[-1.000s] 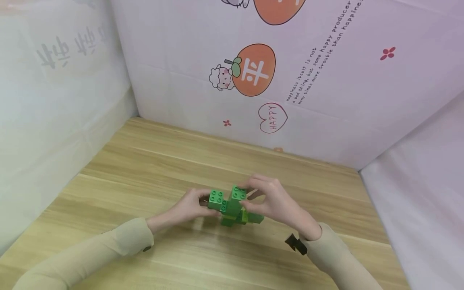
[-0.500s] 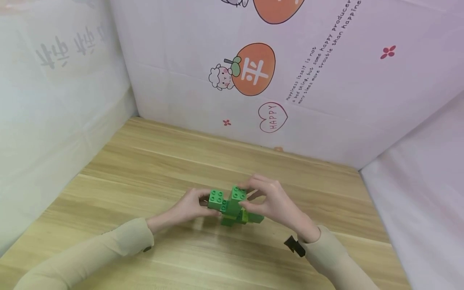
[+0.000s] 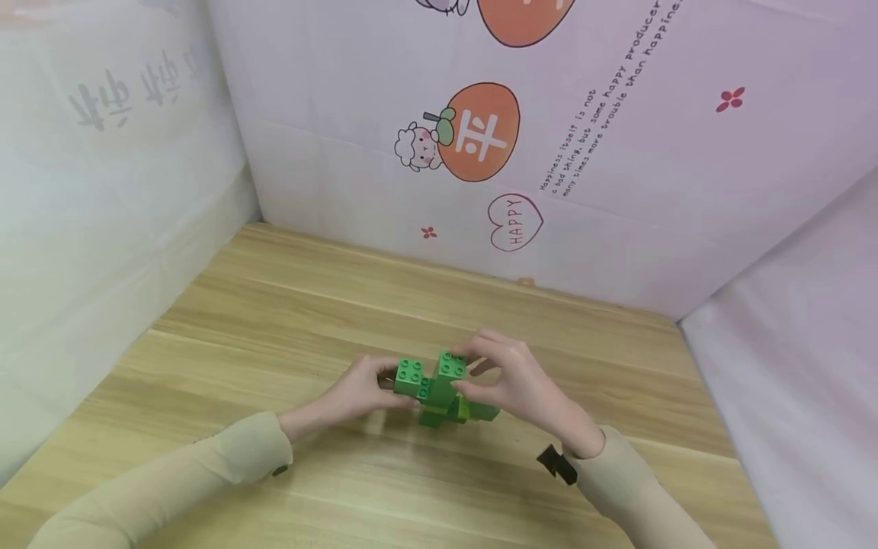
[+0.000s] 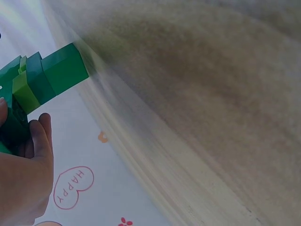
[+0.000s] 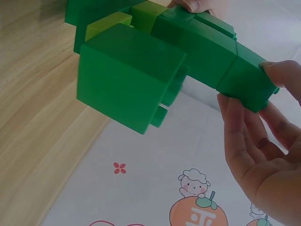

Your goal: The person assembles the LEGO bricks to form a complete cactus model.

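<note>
Between my hands stands a build of green toy bricks (image 3: 442, 395), with yellow-green bricks (image 5: 148, 16) set in its lower part. My left hand (image 3: 360, 393) grips its left side, near a studded brick (image 3: 409, 372). From the right, my right hand (image 3: 517, 377) pinches the top brick (image 3: 450, 366) of the tallest column between thumb and fingers. That end brick (image 5: 248, 77) sits flush on the column in the right wrist view. A green brick at the bottom (image 4: 66, 68) lies close to the wooden surface in the left wrist view; whether it touches, I cannot tell.
The wooden tabletop (image 3: 329, 297) spreads under both arms. White printed cloth (image 3: 329, 152) rises behind it, and cloth walls stand at left (image 3: 116, 213) and right (image 3: 802, 343). A small black piece (image 3: 557, 465) sits at the right cuff.
Almost everything stays in place. The right wrist and its cuff have shifted very slightly to the left, while both hands keep their hold on the bricks.
</note>
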Action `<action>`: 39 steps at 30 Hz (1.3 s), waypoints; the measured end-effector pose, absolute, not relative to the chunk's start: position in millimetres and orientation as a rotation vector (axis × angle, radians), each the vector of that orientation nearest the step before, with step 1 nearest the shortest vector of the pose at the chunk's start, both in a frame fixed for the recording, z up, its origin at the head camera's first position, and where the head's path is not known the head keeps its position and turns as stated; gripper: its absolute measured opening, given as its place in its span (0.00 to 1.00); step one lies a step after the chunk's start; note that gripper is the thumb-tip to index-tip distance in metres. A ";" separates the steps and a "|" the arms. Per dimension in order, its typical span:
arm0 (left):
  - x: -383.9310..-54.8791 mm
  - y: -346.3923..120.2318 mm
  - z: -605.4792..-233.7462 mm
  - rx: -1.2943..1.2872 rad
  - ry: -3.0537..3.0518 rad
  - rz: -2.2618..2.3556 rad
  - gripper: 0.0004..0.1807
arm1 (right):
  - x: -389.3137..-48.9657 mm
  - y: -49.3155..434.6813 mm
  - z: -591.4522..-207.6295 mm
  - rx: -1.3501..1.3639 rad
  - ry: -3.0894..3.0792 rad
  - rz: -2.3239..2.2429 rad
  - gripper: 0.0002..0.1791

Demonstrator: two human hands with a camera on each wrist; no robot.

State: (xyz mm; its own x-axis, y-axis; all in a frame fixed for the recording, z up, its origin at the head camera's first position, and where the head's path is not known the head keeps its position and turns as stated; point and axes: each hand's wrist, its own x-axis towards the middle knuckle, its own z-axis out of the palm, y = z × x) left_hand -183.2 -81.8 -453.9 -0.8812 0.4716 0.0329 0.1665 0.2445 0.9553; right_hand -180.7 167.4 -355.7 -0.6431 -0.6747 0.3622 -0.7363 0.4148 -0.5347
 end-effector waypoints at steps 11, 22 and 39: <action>-183.2 -81.3 -454.5 0.619 2.243 1.671 0.21 | -176.2 177.4 -358.7 1.285 -2.582 0.965 0.23; -183.4 -81.6 -454.8 0.613 2.251 1.668 0.22 | -168.7 207.0 -375.2 1.104 -2.686 0.917 0.21; -181.9 -84.5 -455.7 0.629 2.231 1.683 0.27 | -158.0 231.3 -405.2 1.021 -2.748 0.953 0.26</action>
